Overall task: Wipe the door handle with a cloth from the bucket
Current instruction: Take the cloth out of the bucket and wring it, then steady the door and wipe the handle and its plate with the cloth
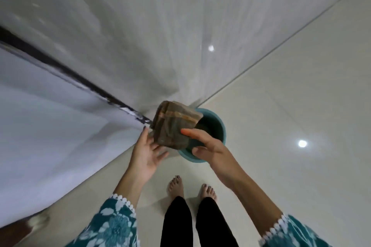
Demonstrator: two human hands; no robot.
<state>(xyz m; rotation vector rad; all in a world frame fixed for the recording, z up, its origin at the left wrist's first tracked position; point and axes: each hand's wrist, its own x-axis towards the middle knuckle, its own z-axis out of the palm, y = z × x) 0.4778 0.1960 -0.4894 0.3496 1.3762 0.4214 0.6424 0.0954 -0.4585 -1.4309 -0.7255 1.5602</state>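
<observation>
A folded brown-grey cloth (173, 124) with an orange stripe is held up above a teal bucket (217, 124) that stands on the floor by the wall. My right hand (208, 146) grips the cloth's right side between thumb and fingers. My left hand (147, 153) is open, palm up, with its fingertips touching the cloth's lower left edge. The bucket's near rim is partly hidden behind my right hand and the cloth. No door handle is in view.
A white door (50, 136) with a dark edge strip (60, 66) runs along the left. A pale glossy wall (160, 26) rises ahead. My bare feet (192, 190) stand on shiny cream floor tiles (301, 106) just behind the bucket.
</observation>
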